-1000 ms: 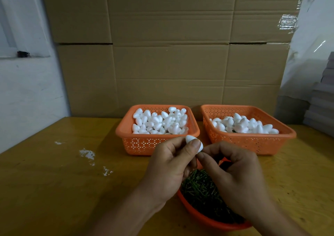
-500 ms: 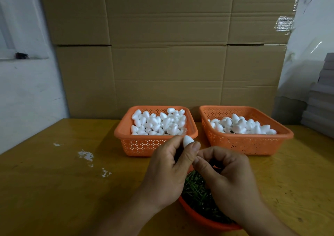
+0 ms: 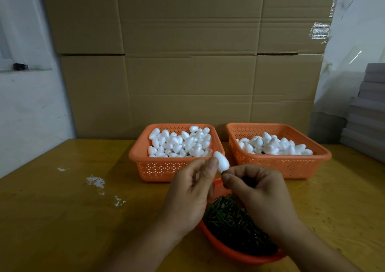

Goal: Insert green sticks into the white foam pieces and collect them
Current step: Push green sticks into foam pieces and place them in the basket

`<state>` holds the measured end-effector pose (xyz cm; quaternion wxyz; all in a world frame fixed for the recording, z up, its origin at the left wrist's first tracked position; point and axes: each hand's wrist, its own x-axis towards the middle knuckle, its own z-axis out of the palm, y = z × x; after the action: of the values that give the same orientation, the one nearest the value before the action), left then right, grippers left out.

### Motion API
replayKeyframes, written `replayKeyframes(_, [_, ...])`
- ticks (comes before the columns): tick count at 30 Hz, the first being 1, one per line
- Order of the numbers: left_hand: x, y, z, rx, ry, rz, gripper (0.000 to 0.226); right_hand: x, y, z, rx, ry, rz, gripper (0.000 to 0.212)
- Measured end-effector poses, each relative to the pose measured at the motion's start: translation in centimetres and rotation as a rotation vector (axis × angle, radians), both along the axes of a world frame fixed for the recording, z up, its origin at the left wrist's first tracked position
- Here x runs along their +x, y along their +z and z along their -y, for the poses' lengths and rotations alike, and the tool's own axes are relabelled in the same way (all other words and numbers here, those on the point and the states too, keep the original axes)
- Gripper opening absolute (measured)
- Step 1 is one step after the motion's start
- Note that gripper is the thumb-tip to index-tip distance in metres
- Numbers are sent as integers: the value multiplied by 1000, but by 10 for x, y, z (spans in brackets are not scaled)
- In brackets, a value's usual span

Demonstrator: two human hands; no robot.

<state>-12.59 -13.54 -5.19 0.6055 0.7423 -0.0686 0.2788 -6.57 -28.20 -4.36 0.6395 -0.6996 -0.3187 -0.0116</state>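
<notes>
Stacked cardboard boxes (image 3: pixel 187 52) fill the upper middle of the frame as a backdrop, with a pale wall (image 3: pixel 25 105) at the left edge and a pile of grey flat sheets (image 3: pixel 368 113) at the right edge. Below them a yellow wooden bench (image 3: pixel 62 219) spans the lower half, marked by a few white flecks (image 3: pixel 95 182) at lower left. Two orange perforated baskets stand side by side at the back of the bench: the left basket (image 3: pixel 158 167) is heaped with plain white foam pieces (image 3: pixel 179 143), and the right basket (image 3: pixel 279 163) holds a lower layer of foam pieces (image 3: pixel 273 145); whether those carry sticks cannot be told. Nearer the camera, at lower centre, an orange bowl (image 3: pixel 233 253) holds a dark mass of green sticks (image 3: pixel 233 223), partly hidden by the hands. The left hand (image 3: pixel 189 196) is raised above the bowl, its grip narrow, thumb and fingertips pinching one white foam piece (image 3: pixel 221 161) just in front of the gap between the two baskets. The right hand (image 3: pixel 262 196) sits just beside it, fingers curled, its thumb and forefinger pinching the green stick (image 3: pixel 223 172), of which only a short dark stub shows at the foam piece's lower end, touching it.
</notes>
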Motion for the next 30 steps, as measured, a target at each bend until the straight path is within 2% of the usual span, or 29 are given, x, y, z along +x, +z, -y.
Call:
replayKeyframes(2, [0, -2, -1, -16, 9, -24, 45, 18, 6, 6, -102, -135, 49, 14])
replayKeyframes(5, [0, -4, 0, -14, 22, -58, 34, 58, 17, 20, -250, -393, 207, 5])
replayKeyframes(13, [3, -6, -3, -23, 24, -31, 38, 163, 19, 45, -427, -830, 204, 12])
replayKeyframes(18, [3, -8, -3, -16, 15, -23, 33, 196, 18, 44, -599, -878, 132, 18])
replayKeyframes(25, [2, -9, -3, 3, -8, -25, 33, 206, 20, 39, -713, -847, 113, 17])
replayKeyframes(30, [2, -9, -2, 4, -29, -34, 31, 196, 19, 41, -626, -841, 168, 13])
